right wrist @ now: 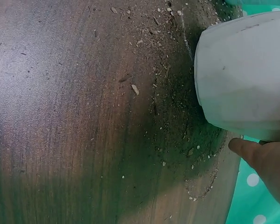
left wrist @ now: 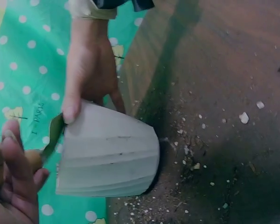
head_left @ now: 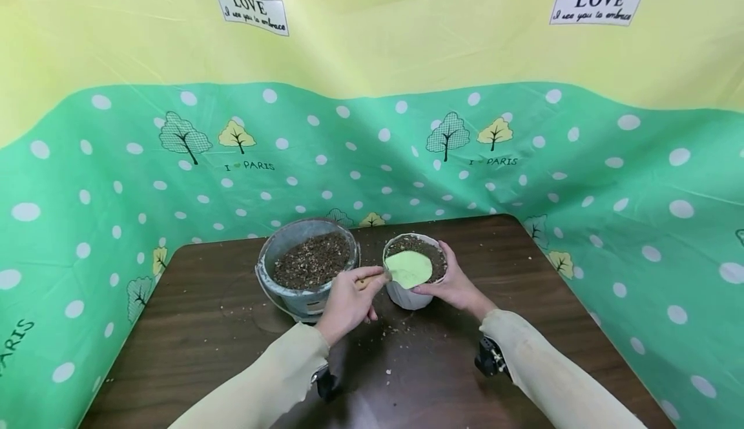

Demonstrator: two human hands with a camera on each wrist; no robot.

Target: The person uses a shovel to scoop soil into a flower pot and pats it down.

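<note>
A white ribbed flower pot (head_left: 409, 298) holds dark soil and stands on the table. My right hand (head_left: 459, 285) grips its right side, thumb near the front rim and fingers round the far side. In my left hand (head_left: 351, 296) is a small trowel, its wooden handle (left wrist: 33, 160) pinched by the fingers. The trowel's pale green blade (head_left: 409, 269) lies over the soil inside the pot, hiding part of it. From the right wrist, the pot's lower wall (right wrist: 245, 74) shows with one fingertip (right wrist: 238, 144) beside it.
Left of the pot stands a grey bucket (head_left: 270, 282) with a wire handle, partly filled with soil (head_left: 314, 261). Soil crumbs and pale grains are scattered on the brown wooden table (head_left: 221, 351). A green and yellow printed cloth (head_left: 349, 125) hangs behind and along both sides.
</note>
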